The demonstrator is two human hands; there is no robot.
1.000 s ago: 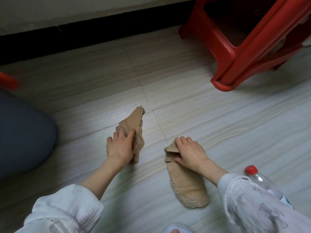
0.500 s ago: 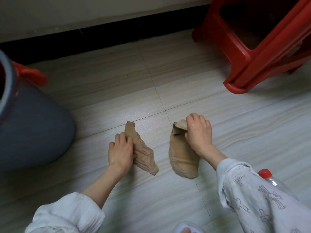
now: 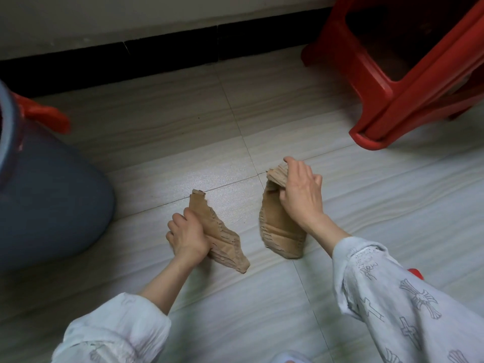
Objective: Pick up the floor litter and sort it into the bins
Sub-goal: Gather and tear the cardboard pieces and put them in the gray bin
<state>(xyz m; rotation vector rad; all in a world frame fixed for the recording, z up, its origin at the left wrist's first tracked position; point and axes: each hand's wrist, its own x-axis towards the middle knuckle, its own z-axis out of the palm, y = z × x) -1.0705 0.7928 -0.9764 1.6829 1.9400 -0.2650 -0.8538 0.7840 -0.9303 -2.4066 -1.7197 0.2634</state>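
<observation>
Two torn pieces of brown cardboard are off the tiled floor, one in each hand. My left hand [image 3: 187, 235] grips the left cardboard piece [image 3: 222, 239] along its edge, the piece slanting down to the right. My right hand [image 3: 301, 195] grips the folded top of the right cardboard piece [image 3: 277, 229], which hangs down below my fingers. A grey bin [image 3: 49, 200] with a red handle [image 3: 44, 115] stands at the left edge, only its side and rim showing.
A red plastic stool [image 3: 408, 74] stands at the upper right. A black skirting strip [image 3: 170, 51] runs along the wall at the back. The red cap of a bottle [image 3: 416, 273] peeks out behind my right sleeve.
Both hands have lifted their cardboard pieces from the floor. The view has shifted left, bringing the grey bin into sight and hiding most of the bottle behind my right sleeve.
</observation>
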